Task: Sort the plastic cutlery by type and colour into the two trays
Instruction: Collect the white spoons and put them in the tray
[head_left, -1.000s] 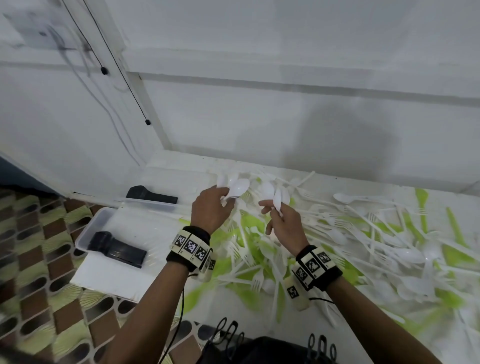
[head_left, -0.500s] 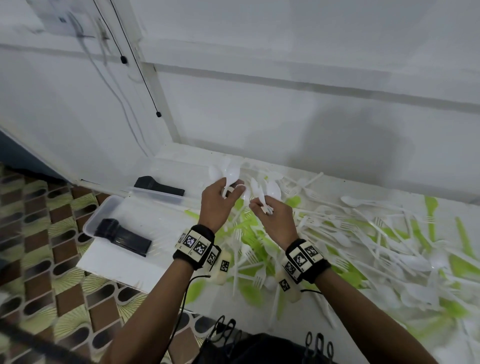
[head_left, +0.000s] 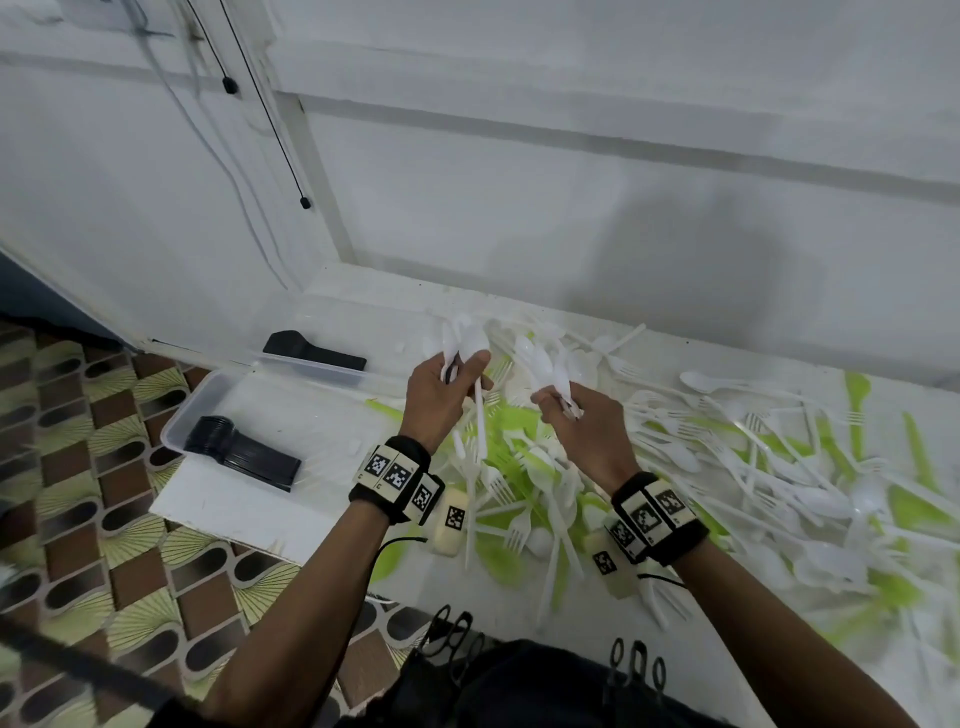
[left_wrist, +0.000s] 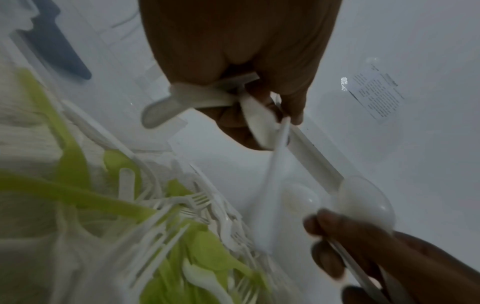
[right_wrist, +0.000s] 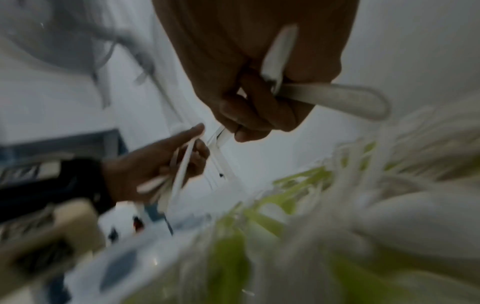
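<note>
Both hands full right now. My left hand has its grip closed round a bunch of white spoons, bowls fanned up, one long handle dangling loose below the fist. My right hand is pinching a second bunch of spoons by the handles, just beside the first, mid-frame.

The rest of the cutlery pile, white forks and spoons mixed with green pieces, covers the bench across the centre and right of the frame. The near tray sits at the left with a stack of black cutlery in it; the second tray is behind it with another black stack.

What worries me: that dangling handle looks barely held, so it could slip back into the pile when I swing over to the trays. A fork could also be hiding in either bunch and end up sorted wrong.

Can't count the spoons in either hand. Wrist views are smeary, and the right end of the pile runs out of frame.
</note>
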